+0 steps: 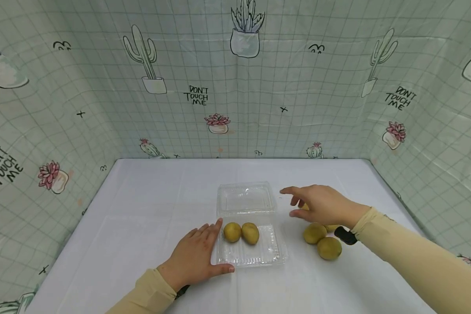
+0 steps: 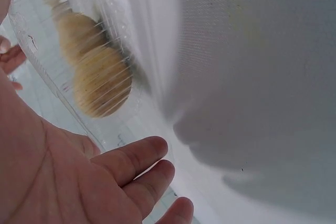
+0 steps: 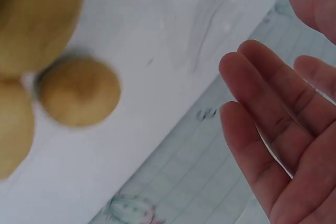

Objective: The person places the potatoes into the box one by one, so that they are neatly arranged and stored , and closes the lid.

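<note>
A clear plastic clamshell box [image 1: 272,257] lies with its lid [image 1: 243,198] folded back on the white table. Side by side in its base sit two round yellow-brown potatoes [image 1: 232,232], also seen through the ribbed plastic wall in the left wrist view. My left hand [image 1: 194,255] is at the box's left edge, fingers extended and thumb by the front corner. Above the table right of the lid, my right hand [image 1: 322,203] has loosely bent fingers and nothing in its grasp. Several more potatoes [image 1: 329,248] lie below and behind it, one partly hidden by the fingers.
The white-covered table [image 1: 149,218] ends at a patterned cloth backdrop [image 1: 172,122] on the back and both sides. Dark wrist straps [image 1: 345,235] show at the sleeves.
</note>
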`<state>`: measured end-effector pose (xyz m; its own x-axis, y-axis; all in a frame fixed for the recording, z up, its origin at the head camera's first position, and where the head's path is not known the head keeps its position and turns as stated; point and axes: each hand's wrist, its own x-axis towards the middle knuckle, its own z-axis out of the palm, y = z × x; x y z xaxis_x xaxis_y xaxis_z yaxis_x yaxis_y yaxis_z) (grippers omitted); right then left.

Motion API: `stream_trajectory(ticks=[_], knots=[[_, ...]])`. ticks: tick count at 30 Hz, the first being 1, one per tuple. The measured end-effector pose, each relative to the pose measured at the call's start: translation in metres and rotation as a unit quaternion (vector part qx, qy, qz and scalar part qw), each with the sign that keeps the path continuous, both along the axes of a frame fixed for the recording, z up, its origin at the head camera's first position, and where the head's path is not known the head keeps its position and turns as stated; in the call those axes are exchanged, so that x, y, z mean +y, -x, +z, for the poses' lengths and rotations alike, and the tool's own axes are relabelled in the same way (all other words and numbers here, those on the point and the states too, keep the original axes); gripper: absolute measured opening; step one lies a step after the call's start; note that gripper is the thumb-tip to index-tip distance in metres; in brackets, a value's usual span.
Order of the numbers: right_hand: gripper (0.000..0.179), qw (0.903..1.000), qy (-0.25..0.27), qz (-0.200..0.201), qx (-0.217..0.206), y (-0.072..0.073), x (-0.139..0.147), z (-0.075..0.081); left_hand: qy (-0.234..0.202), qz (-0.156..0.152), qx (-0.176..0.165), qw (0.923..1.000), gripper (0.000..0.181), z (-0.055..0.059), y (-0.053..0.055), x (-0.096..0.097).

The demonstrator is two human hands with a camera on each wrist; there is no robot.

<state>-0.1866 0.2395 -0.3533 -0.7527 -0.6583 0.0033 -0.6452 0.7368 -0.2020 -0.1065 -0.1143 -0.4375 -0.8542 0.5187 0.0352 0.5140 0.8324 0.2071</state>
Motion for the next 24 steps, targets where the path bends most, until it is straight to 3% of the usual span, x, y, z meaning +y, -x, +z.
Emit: stream_trajectory(ticks=[5,11,24], knots=[[0.054,0.9989,-0.004,-0.046,0.001,0.001,0.037,0.004,-0.003,0.000,-0.001,1.0000,0.112,0.000,0.000,-0.001],[0.055,0.9965,0.003,-0.083,-0.011,0.000,0.069,-0.004,-0.006,-0.001,-0.001,1.0000,0.112,-0.001,0.001,-0.001],[0.061,0.9897,-0.014,-0.133,-0.050,-0.010,0.099,-0.030,-0.005,0.001,0.000,1.0000,0.112,-0.002,0.001,-0.001]])
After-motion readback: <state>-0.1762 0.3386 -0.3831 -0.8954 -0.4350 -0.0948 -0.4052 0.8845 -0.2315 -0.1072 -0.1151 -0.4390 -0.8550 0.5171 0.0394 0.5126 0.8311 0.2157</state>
